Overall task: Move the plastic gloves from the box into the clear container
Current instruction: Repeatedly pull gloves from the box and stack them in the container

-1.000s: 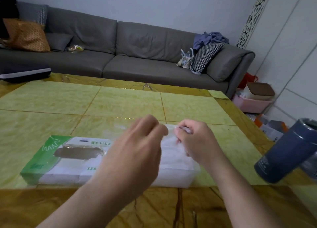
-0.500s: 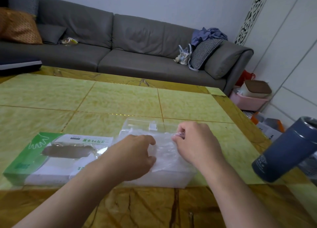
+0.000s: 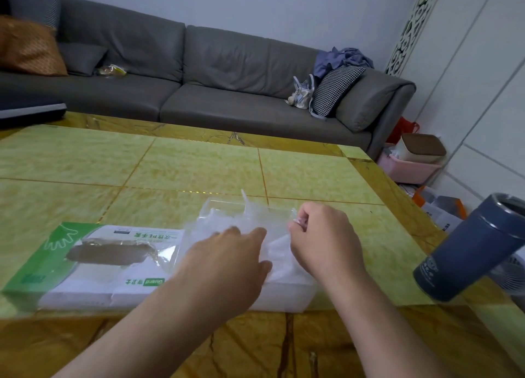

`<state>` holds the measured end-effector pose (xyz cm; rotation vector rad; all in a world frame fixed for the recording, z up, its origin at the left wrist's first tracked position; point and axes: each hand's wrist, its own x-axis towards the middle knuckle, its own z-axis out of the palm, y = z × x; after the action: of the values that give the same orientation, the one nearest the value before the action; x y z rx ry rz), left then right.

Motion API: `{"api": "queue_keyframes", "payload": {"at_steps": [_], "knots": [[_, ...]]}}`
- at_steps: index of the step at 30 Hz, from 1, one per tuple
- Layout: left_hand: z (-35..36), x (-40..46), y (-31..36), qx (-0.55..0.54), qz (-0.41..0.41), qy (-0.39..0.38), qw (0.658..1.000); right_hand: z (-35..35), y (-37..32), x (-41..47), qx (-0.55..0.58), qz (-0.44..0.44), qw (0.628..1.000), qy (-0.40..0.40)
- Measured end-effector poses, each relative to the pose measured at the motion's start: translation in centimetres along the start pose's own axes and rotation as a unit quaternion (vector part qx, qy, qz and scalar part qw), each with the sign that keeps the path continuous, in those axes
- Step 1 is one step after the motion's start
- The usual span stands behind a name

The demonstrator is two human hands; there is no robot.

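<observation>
Two bare forearms reach in from the near edge of the counter, with no sleeves in sight on either one. The left hand (image 3: pixel 227 259) wears no glove, ring or watch that shows, and its wrist is plain. The right hand (image 3: pixel 324 235) is just as bare, no band at the wrist. A short, pale fingernail shows on one of its fingers (image 3: pixel 298 221). Both arms are unmarked as far up as they can be seen.
</observation>
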<state>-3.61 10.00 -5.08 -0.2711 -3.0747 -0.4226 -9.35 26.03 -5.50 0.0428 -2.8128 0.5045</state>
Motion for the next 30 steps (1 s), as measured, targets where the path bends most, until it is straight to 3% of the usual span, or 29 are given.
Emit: {"api": "queue_keyframes", "payload": {"at_steps": [7,10,13,18,21,27,30], "knots": [[0.8,1.0,-1.4,-0.047,-0.058,-0.074,0.994,-0.6,-0.8,-0.4,-0.037,-0.017,0.999,-0.006],[0.8,1.3,-1.4,-0.067,-0.067,-0.086,0.992,-1.2,-1.6,-1.0,-0.041,-0.080,0.996,0.013],[1.0,1.6,-1.5,-0.078,-0.061,-0.095,0.990,-1.3,-2.8,-1.8,0.000,-0.121,0.991,-0.051],[0.7,1.9,-2.0,-0.117,-0.058,-0.115,0.985,-0.1,-3.1,-2.4,-0.007,-0.082,0.985,-0.149],[0.4,1.6,-2.4,-0.120,-0.054,-0.091,0.987,0.0,-3.0,-2.3,-0.003,-0.080,0.985,-0.151],[0.2,0.1,-1.8,-0.001,-0.050,0.008,0.999,0.3,-3.0,-2.4,-0.018,-0.095,0.980,-0.174],[0.8,-0.1,-1.8,0.021,-0.066,0.021,0.997,0.3,-3.0,-2.3,-0.034,-0.093,0.975,-0.197]]}}
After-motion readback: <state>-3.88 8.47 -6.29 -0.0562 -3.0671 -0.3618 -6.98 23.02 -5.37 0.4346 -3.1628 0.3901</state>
